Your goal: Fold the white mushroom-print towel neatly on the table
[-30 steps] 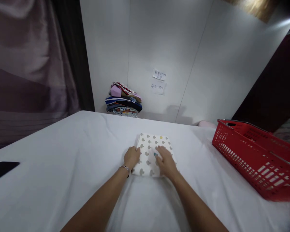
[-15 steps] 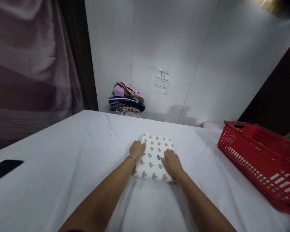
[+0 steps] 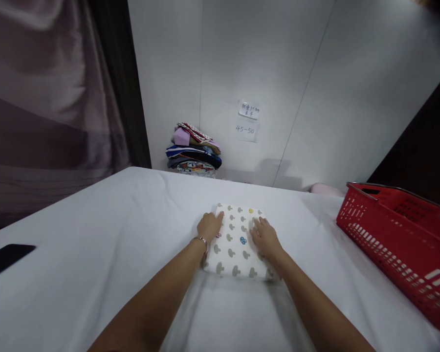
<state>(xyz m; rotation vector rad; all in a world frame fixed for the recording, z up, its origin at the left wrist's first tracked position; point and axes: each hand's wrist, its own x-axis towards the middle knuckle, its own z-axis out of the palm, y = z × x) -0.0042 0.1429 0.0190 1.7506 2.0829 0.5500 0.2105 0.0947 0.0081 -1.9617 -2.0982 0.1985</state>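
A folded white cloth (image 3: 236, 248) printed with grey mushroom shapes lies on the white-covered table (image 3: 95, 234) in front of me. My left hand (image 3: 209, 227) rests on the cloth's left edge, fingers curled loosely over it, a bracelet at the wrist. My right hand (image 3: 266, 236) lies flat on the cloth's right part with the fingers stretched out and pointing away from me. Neither hand lifts the cloth.
A red plastic basket (image 3: 399, 239) stands at the right of the table. A stack of folded clothes (image 3: 193, 151) sits against the white wall behind the table, below paper notes (image 3: 248, 120). A black phone (image 3: 3, 258) lies at the left edge. A curtain (image 3: 51, 107) hangs at left.
My right hand has slid from the cloth's middle toward its right side and further away from me. My left hand has stayed on the left edge. The camera shifted slightly.
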